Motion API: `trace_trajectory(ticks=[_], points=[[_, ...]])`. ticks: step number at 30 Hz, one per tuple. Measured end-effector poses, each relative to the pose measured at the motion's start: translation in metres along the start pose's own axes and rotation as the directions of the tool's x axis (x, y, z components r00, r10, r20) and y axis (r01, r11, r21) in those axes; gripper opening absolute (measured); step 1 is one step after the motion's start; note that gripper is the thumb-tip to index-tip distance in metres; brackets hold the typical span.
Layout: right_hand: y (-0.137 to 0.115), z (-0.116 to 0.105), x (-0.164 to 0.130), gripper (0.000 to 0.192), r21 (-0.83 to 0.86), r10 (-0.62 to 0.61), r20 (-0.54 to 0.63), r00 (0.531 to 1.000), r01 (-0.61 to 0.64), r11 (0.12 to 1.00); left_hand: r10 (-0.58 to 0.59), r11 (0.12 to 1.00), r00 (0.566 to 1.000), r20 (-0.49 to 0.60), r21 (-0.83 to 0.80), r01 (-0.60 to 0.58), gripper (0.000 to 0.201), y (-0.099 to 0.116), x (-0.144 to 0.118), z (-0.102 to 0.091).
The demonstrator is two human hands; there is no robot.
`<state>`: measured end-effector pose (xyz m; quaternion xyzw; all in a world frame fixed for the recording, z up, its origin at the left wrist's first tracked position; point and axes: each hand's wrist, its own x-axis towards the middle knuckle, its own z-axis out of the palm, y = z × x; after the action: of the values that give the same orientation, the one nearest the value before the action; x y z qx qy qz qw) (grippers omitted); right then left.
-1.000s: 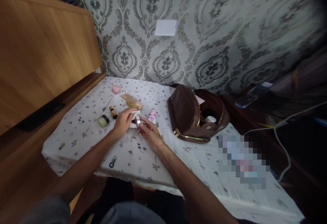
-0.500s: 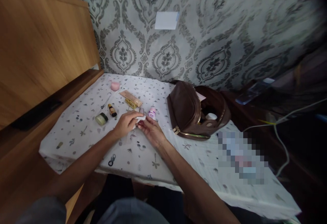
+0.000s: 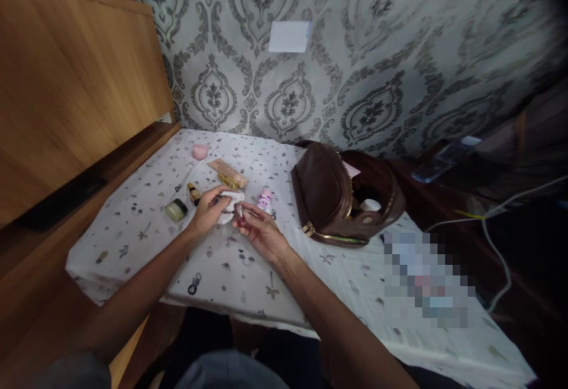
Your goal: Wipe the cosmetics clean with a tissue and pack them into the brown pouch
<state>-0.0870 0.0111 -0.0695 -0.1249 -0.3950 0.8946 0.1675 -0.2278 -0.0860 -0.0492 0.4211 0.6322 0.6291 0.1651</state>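
Note:
My left hand (image 3: 207, 212) grips a white tissue (image 3: 231, 201) over the patterned tablecloth (image 3: 146, 229). Touching it, my right hand (image 3: 262, 232) pinches a small pinkish bottle (image 3: 239, 215) between thumb and fingers. The tissue meets the bottle where the two hands come together. Just behind the hands stands a small pink-and-white bottle (image 3: 265, 198). Left of my left hand lie a dark dropper bottle (image 3: 193, 193) and a pale green jar (image 3: 176, 209).
An open brown toiletry bag (image 3: 344, 197) sits at the right with a white jar inside. A beige tube (image 3: 228, 172) and a pink round item (image 3: 200, 151) lie farther back. A wooden cabinet (image 3: 75, 87) stands left, white cables (image 3: 492, 241) right.
My left hand has lifted and turned with the tissue, and the right hand has tilted the small bottle. Both hands stay together at the same spot.

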Motion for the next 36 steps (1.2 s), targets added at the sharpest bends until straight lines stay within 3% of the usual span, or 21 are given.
trace_trajectory(ticks=[2,4,8,13,16,20,23,26,28,30,33,36], points=[[0.0,0.002,-0.001,0.04,0.008,0.014,0.031,0.999,-0.015,1.0,0.016,1.0,0.996,-0.084,0.023,-0.014,0.023,-0.002,0.002,0.0],[0.0,0.004,-0.002,0.04,0.015,0.024,0.071,0.997,-0.025,1.0,0.046,0.998,0.996,-0.078,0.05,-0.043,0.024,-0.003,0.003,0.0],[0.0,0.004,-0.002,0.027,0.067,0.016,0.061,0.998,-0.02,0.998,0.118,0.986,0.991,0.062,0.109,-0.124,0.025,-0.004,0.001,0.001],[0.0,0.004,-0.001,0.02,0.092,-0.034,-0.008,0.999,0.035,0.995,0.178,0.961,0.943,0.281,0.157,-0.228,0.023,0.002,-0.002,0.001],[-0.001,0.005,0.0,0.02,0.124,-0.055,-0.014,0.998,0.056,0.991,0.145,0.971,0.926,0.348,0.129,-0.201,0.023,0.009,-0.004,0.001],[0.001,0.003,0.002,0.014,0.144,-0.049,-0.041,0.998,0.055,0.988,0.099,0.992,0.929,0.356,0.038,-0.12,0.023,0.013,-0.006,-0.001],[0.002,0.002,0.003,0.023,0.088,-0.038,-0.028,0.999,0.041,0.995,0.051,0.999,0.954,0.295,-0.033,-0.043,0.019,0.01,-0.005,-0.003],[0.002,0.003,0.002,0.033,0.032,-0.01,-0.01,1.0,0.011,0.999,-0.016,0.994,0.999,0.052,-0.109,0.022,0.017,0.004,-0.002,-0.003],[0.001,0.004,0.001,0.036,0.004,0.012,0.006,1.0,-0.013,1.0,-0.025,0.994,0.994,-0.103,-0.107,0.014,0.019,0.001,0.001,-0.004],[0.001,0.005,0.0,0.036,-0.026,0.031,0.026,0.999,-0.03,0.999,0.017,0.999,0.991,-0.132,-0.047,-0.024,0.021,-0.002,0.002,-0.004],[0.002,0.004,0.001,0.034,-0.034,0.003,0.03,1.0,-0.002,0.999,0.126,0.991,0.992,0.014,0.05,-0.127,0.022,-0.002,0.0,-0.003],[0.004,-0.002,0.004,0.033,-0.002,-0.052,-0.024,0.998,0.052,0.999,0.193,0.973,0.964,0.182,0.092,-0.212,0.022,0.001,-0.003,-0.001]])
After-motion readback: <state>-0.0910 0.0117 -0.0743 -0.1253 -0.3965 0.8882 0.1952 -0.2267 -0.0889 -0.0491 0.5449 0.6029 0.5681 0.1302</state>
